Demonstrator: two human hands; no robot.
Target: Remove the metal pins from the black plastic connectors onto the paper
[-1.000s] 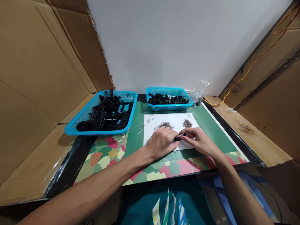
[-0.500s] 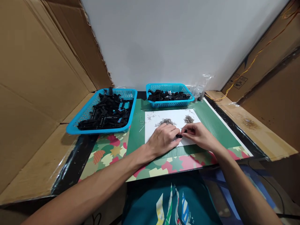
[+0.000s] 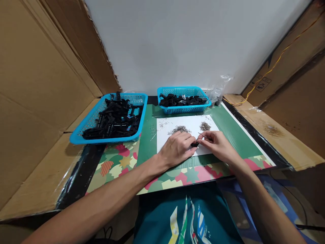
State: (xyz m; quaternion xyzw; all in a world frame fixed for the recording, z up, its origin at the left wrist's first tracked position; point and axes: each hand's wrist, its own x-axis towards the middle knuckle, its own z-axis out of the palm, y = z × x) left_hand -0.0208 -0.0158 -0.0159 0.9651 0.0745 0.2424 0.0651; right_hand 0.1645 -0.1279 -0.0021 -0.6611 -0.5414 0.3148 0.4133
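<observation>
My left hand [image 3: 179, 147] is closed around a small black plastic part [image 3: 194, 144], which shows between thumb and fingers over the white sheet [image 3: 162, 143]. Close against it, my right hand [image 3: 215, 144] is pinched, with its fingertips at the part's right end. A thin metal rod [image 3: 200, 134] sticks out from the right fingers; its full shape is hidden. Just beyond my hands lie two piles of tiny metal pieces, a wide pile [image 3: 180, 129] on the left and a rounder pile [image 3: 205, 126] on the right.
A large blue basket [image 3: 144, 117] of black plastic parts stands at the left. Behind the sheet is a smaller blue basket [image 3: 184, 110] with black pieces, beside a clear plastic bag [image 3: 217, 95]. Cardboard walls [image 3: 45, 74] flank the green board [image 3: 236, 130].
The metal rod in my right hand has tilted, and the right fingers have shifted slightly at the black part. The whole view has moved a little.
</observation>
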